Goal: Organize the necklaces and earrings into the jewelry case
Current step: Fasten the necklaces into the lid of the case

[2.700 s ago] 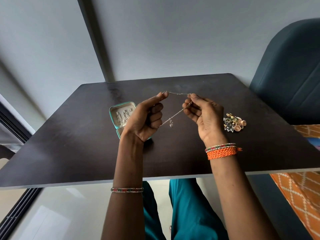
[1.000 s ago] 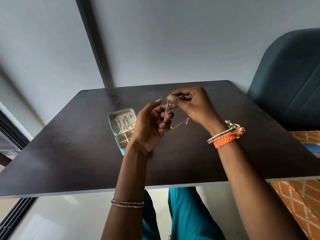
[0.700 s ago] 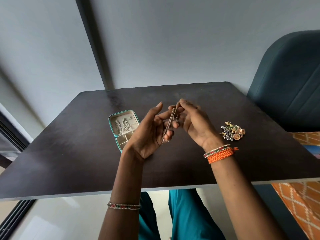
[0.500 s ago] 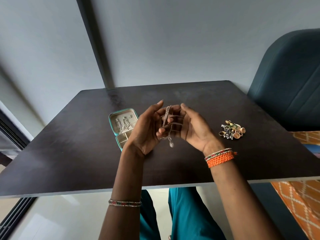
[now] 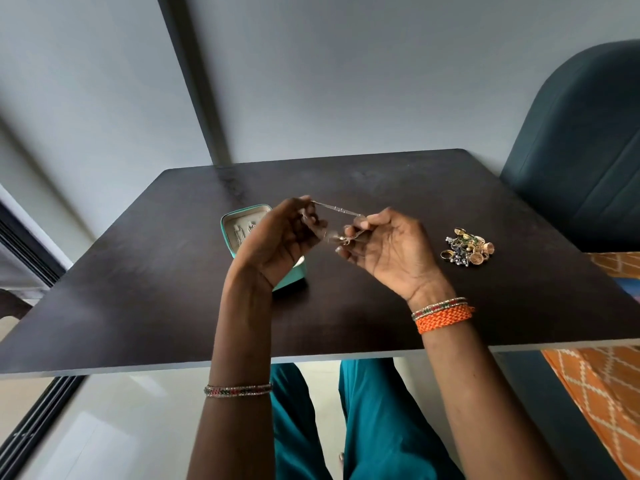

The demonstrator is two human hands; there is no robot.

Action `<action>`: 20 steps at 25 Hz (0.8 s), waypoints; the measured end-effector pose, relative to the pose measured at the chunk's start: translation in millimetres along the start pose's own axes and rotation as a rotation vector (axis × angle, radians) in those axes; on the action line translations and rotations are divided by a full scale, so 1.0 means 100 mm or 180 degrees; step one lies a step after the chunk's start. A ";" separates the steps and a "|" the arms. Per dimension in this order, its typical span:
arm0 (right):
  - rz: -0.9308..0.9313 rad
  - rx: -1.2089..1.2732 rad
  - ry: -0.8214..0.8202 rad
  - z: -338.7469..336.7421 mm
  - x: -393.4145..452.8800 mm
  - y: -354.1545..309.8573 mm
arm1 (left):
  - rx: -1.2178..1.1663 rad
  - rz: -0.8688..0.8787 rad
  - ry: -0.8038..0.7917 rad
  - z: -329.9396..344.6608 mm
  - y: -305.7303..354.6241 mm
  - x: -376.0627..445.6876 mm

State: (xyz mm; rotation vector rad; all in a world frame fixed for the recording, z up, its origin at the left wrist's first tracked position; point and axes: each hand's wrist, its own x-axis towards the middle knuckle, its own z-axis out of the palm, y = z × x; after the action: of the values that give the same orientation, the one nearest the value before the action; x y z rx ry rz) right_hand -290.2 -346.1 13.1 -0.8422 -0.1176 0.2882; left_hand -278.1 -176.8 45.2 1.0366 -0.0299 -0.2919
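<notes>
A thin silver necklace (image 5: 337,209) stretches between my two hands above the dark table (image 5: 145,289). My left hand (image 5: 277,242) pinches one end of the chain with thumb and fingers. My right hand (image 5: 388,249), palm turned up, pinches the other end, and a small pendant hangs between the hands. The open teal jewelry case (image 5: 242,225) lies on the table behind my left hand, with silver earrings on its cream lining; its near half is mostly hidden by the hand. A pile of gold and dark earrings (image 5: 469,245) lies to the right.
A dark blue chair (image 5: 581,154) stands at the table's right side. An orange patterned cloth (image 5: 599,389) lies at the lower right. Grey walls rise behind the table, and a dark window frame (image 5: 31,258) runs along the left.
The hands, held close together with the chain bunched between them, have drawn apart, and the necklace is now pulled out straight between them.
</notes>
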 end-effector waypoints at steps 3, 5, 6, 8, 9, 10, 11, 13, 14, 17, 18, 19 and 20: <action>-0.0103 0.0268 -0.0020 0.03 0.01 0.02 | -0.0827 -0.0121 0.0114 -0.02 -0.08 -0.01; -0.0006 0.0304 0.0118 0.05 0.02 0.07 | -0.1091 -0.0042 0.0304 0.02 -0.18 0.00; 0.0070 0.0256 0.0249 0.05 0.01 0.11 | -0.1069 0.0026 0.0393 0.04 -0.21 0.01; 0.0135 0.0127 0.0531 0.02 -0.02 0.15 | -0.0805 0.0136 0.0405 0.07 -0.24 0.02; 0.0101 0.0067 0.0641 0.02 -0.03 0.16 | -0.0675 0.0166 0.0356 0.08 -0.25 0.02; 0.0014 -0.0044 0.0711 0.04 -0.04 0.16 | -0.0605 0.0178 0.0283 0.08 -0.24 0.01; -0.0098 -0.0221 0.0769 0.07 -0.04 0.15 | -0.0572 0.0167 0.0197 0.07 -0.23 0.01; -0.0281 -0.0525 0.0909 0.13 -0.05 0.13 | -0.0508 0.0050 0.0018 0.06 -0.21 0.00; -0.0302 -0.0545 0.0977 0.16 -0.05 0.12 | -0.0436 -0.0010 -0.0054 0.06 -0.20 -0.01; -0.0246 -0.0318 0.0984 0.19 -0.07 0.10 | -0.0254 0.0004 -0.0044 0.09 -0.20 -0.04; -0.0265 -0.0339 0.0954 0.19 -0.08 0.09 | -0.0249 0.0019 0.0035 0.09 -0.21 -0.04; -0.0314 -0.0453 0.0947 0.18 -0.09 0.09 | -0.0250 0.0031 0.0121 0.09 -0.22 -0.05; -0.0388 -0.0642 0.0967 0.18 -0.09 0.08 | -0.0246 0.0051 0.0185 0.08 -0.22 -0.05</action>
State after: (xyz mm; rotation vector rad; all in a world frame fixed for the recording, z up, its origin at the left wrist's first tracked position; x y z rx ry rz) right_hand -304.8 -331.1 18.7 -1.0651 0.0873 0.0317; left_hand -289.1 -192.9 31.2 0.9672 0.0253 -0.2464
